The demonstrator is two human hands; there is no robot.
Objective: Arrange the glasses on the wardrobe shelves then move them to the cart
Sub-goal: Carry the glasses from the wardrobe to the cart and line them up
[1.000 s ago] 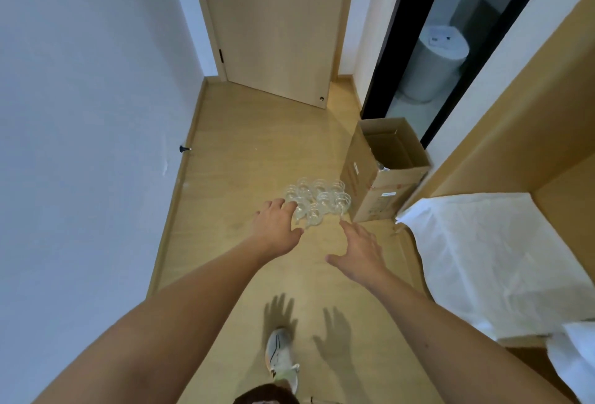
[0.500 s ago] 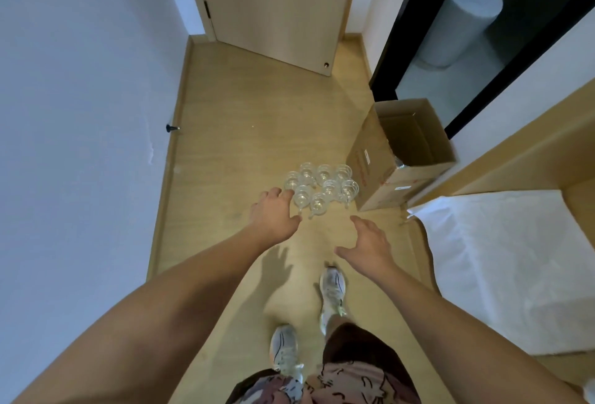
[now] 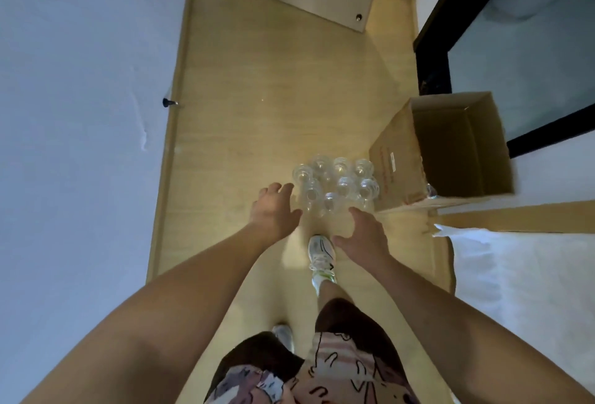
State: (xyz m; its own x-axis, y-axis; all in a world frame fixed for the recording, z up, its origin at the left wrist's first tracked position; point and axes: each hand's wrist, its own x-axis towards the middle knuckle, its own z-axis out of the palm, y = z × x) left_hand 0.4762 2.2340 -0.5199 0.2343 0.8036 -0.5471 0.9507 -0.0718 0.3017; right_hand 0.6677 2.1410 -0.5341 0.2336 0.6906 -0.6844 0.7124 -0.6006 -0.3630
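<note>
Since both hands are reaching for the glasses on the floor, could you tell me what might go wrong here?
The glasses stand tightly clustered, so either open hand, left hand or right hand, could knock neighbours over. The leading shoe is close and might kick them. The cardboard box crowds the right side.

Both forearms are bare, with no sleeves, watch or rings showing on the left hand (image 3: pixel 273 210) or the right hand (image 3: pixel 362 237). The shorts (image 3: pixel 322 368) are dark brown and pale pink with black cartoon line drawings. The sneakers (image 3: pixel 321 250) are white with grey panels, white laces and a green accent.
</note>
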